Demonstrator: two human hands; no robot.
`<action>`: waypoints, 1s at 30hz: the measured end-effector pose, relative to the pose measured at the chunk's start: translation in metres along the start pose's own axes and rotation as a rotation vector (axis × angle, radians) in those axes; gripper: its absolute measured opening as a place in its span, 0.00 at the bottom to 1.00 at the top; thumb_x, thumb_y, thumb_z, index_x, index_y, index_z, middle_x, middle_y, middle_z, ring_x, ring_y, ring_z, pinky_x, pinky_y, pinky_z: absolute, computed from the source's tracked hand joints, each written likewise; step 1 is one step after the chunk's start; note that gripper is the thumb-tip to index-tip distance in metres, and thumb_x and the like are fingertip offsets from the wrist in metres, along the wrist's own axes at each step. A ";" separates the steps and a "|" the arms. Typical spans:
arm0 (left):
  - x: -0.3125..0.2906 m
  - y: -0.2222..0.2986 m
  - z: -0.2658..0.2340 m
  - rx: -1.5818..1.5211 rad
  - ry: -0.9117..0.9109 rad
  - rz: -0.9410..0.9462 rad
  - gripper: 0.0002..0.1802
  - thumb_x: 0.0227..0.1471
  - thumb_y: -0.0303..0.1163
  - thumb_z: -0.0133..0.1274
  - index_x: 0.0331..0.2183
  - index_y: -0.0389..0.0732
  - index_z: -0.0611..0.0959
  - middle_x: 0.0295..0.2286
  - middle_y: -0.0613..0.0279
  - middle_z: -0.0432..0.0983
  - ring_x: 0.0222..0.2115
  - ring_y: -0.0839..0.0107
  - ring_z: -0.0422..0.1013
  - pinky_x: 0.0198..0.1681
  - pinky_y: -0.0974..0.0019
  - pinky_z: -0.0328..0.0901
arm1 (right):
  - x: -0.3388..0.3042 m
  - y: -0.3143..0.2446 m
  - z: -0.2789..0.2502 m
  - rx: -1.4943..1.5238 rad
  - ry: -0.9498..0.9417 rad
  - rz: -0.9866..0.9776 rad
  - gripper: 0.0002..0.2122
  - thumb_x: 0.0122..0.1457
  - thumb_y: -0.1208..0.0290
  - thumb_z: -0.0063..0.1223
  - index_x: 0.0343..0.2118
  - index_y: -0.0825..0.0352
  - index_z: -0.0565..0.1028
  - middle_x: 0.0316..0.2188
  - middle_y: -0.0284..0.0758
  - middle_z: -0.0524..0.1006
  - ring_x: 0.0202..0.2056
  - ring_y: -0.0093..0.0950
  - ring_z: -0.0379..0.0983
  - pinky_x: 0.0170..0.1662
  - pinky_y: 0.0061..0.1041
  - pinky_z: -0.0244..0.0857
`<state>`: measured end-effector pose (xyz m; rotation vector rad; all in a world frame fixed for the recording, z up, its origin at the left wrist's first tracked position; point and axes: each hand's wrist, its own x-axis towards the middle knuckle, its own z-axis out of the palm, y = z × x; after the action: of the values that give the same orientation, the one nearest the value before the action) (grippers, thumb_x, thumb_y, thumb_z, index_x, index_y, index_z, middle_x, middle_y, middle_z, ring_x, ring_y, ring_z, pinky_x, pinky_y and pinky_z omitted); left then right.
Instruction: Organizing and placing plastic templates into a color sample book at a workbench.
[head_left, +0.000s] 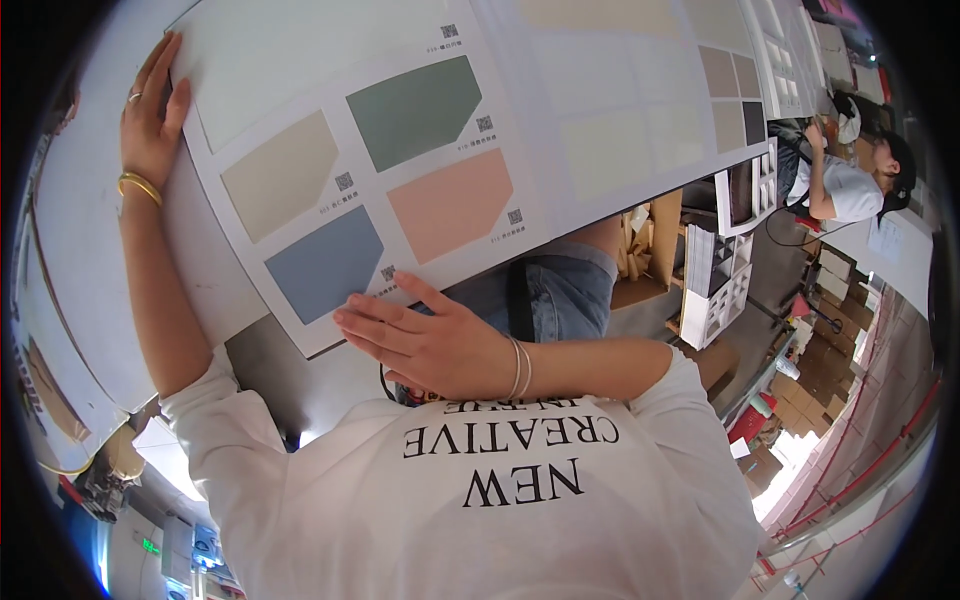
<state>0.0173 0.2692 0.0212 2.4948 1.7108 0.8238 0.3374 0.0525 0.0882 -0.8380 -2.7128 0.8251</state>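
A large colour sample board (pixel 360 195) lies in front of me, its white face carrying swatches with cut corners. Among them are a green swatch (pixel 415 112), a beige swatch (pixel 280 175), a pink swatch (pixel 452 205) and a blue swatch (pixel 325 265). My left hand (pixel 155 110) rests along the board's left edge, fingers stretched out. Across the near edge lies my right hand (pixel 430 340), fingers spread flat with their tips by the blue swatch's lower corner. Whether its thumb presses the underside is hidden.
A pale table (pixel 225 255) supports the board. On the right are white slotted racks (pixel 715 285), an open cardboard box (pixel 650 250) with pieces inside, and a person (pixel 845 185) in a white top and black cap. Stacked cartons (pixel 800 395) stand farther off.
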 end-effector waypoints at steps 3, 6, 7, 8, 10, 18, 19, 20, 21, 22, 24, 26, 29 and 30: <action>0.002 -0.001 -0.002 -0.015 0.026 0.076 0.24 0.52 0.38 0.43 0.51 0.44 0.68 0.51 0.56 0.63 0.51 0.59 0.60 0.54 0.63 0.54 | 0.004 0.000 -0.005 -0.032 -0.048 0.005 0.23 0.50 0.64 0.48 0.50 0.66 0.66 0.55 0.31 0.60 0.58 0.25 0.52 0.59 0.40 0.40; 0.002 0.007 -0.003 0.016 0.016 0.076 0.26 0.48 0.32 0.45 0.51 0.41 0.67 0.50 0.52 0.63 0.50 0.55 0.60 0.53 0.61 0.55 | 0.003 -0.001 -0.004 -0.087 -0.073 -0.006 0.21 0.53 0.63 0.45 0.49 0.65 0.67 0.55 0.31 0.61 0.57 0.24 0.53 0.58 0.40 0.44; 0.003 0.008 -0.003 0.014 0.023 0.089 0.26 0.47 0.32 0.46 0.51 0.41 0.68 0.50 0.51 0.63 0.50 0.54 0.61 0.53 0.60 0.56 | 0.003 0.000 -0.004 -0.105 -0.080 -0.013 0.20 0.54 0.63 0.44 0.49 0.65 0.67 0.55 0.31 0.61 0.57 0.24 0.54 0.58 0.40 0.44; 0.002 0.010 -0.005 -0.002 0.019 0.068 0.26 0.47 0.32 0.46 0.50 0.41 0.68 0.50 0.52 0.63 0.49 0.54 0.61 0.52 0.59 0.57 | 0.004 0.000 -0.004 -0.131 -0.071 -0.026 0.19 0.54 0.62 0.44 0.49 0.64 0.68 0.55 0.31 0.62 0.56 0.23 0.56 0.57 0.39 0.45; 0.004 0.018 -0.009 -0.004 0.002 0.024 0.27 0.45 0.33 0.47 0.50 0.41 0.68 0.50 0.54 0.63 0.48 0.54 0.62 0.51 0.59 0.57 | 0.005 0.001 -0.008 -0.196 -0.086 -0.053 0.19 0.55 0.62 0.43 0.48 0.63 0.68 0.54 0.30 0.62 0.55 0.23 0.58 0.56 0.37 0.47; 0.003 0.034 -0.022 0.030 -0.082 -0.117 0.30 0.44 0.36 0.47 0.52 0.44 0.66 0.53 0.59 0.59 0.49 0.59 0.60 0.53 0.58 0.52 | 0.010 0.011 -0.011 -0.295 -0.136 -0.226 0.24 0.46 0.62 0.44 0.47 0.67 0.69 0.53 0.34 0.63 0.52 0.24 0.59 0.46 0.34 0.57; 0.002 0.033 -0.022 0.025 -0.088 -0.123 0.30 0.43 0.36 0.47 0.52 0.44 0.66 0.53 0.59 0.59 0.49 0.59 0.59 0.54 0.58 0.52 | 0.012 0.012 -0.012 -0.244 -0.127 -0.236 0.21 0.46 0.65 0.45 0.44 0.67 0.71 0.52 0.34 0.64 0.51 0.23 0.61 0.42 0.31 0.59; 0.002 0.034 -0.023 0.024 -0.094 -0.136 0.31 0.43 0.36 0.47 0.52 0.44 0.66 0.53 0.59 0.59 0.49 0.58 0.59 0.54 0.58 0.52 | 0.013 0.014 -0.011 -0.243 -0.122 -0.255 0.21 0.46 0.65 0.45 0.44 0.67 0.71 0.52 0.34 0.64 0.51 0.23 0.61 0.42 0.31 0.59; 0.003 0.035 -0.025 0.023 -0.101 -0.150 0.31 0.43 0.36 0.47 0.52 0.44 0.65 0.53 0.59 0.59 0.49 0.58 0.59 0.54 0.58 0.51 | 0.013 0.017 -0.009 -0.313 -0.113 -0.291 0.20 0.46 0.63 0.46 0.44 0.64 0.71 0.52 0.32 0.64 0.50 0.22 0.62 0.42 0.31 0.59; 0.002 0.034 -0.025 0.027 -0.109 -0.152 0.31 0.42 0.37 0.47 0.52 0.43 0.65 0.52 0.60 0.59 0.50 0.58 0.58 0.54 0.58 0.51 | 0.014 0.019 -0.007 -0.383 -0.101 -0.326 0.20 0.47 0.62 0.46 0.44 0.62 0.71 0.52 0.30 0.65 0.49 0.21 0.63 0.42 0.30 0.59; 0.003 0.035 -0.024 0.021 -0.118 -0.163 0.31 0.42 0.37 0.47 0.51 0.43 0.65 0.52 0.61 0.59 0.50 0.58 0.58 0.55 0.57 0.51 | 0.015 0.022 -0.006 -0.358 -0.085 -0.339 0.18 0.48 0.64 0.46 0.44 0.61 0.72 0.50 0.29 0.66 0.47 0.19 0.64 0.39 0.28 0.59; 0.003 0.036 -0.024 0.044 -0.134 -0.179 0.31 0.42 0.38 0.47 0.51 0.44 0.65 0.52 0.61 0.59 0.50 0.59 0.58 0.55 0.57 0.50 | 0.016 0.025 -0.006 -0.290 -0.118 -0.326 0.17 0.48 0.65 0.46 0.43 0.61 0.72 0.50 0.28 0.66 0.47 0.18 0.64 0.38 0.26 0.59; 0.004 0.037 -0.026 0.029 -0.154 -0.198 0.32 0.42 0.38 0.48 0.52 0.44 0.65 0.52 0.62 0.58 0.50 0.60 0.58 0.56 0.57 0.49 | 0.018 0.028 -0.007 -0.278 -0.098 -0.346 0.17 0.48 0.66 0.47 0.42 0.60 0.72 0.49 0.28 0.67 0.46 0.18 0.64 0.37 0.24 0.58; 0.004 0.037 -0.026 0.031 -0.156 -0.199 0.32 0.42 0.38 0.48 0.52 0.44 0.65 0.52 0.62 0.58 0.50 0.60 0.58 0.56 0.57 0.49 | 0.019 0.030 -0.007 -0.275 -0.098 -0.347 0.17 0.48 0.66 0.47 0.42 0.60 0.72 0.49 0.28 0.67 0.46 0.18 0.64 0.37 0.24 0.58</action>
<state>0.0392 0.2504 0.0560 2.2885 1.8889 0.5755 0.3376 0.0870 0.0778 -0.3549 -2.9792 0.4367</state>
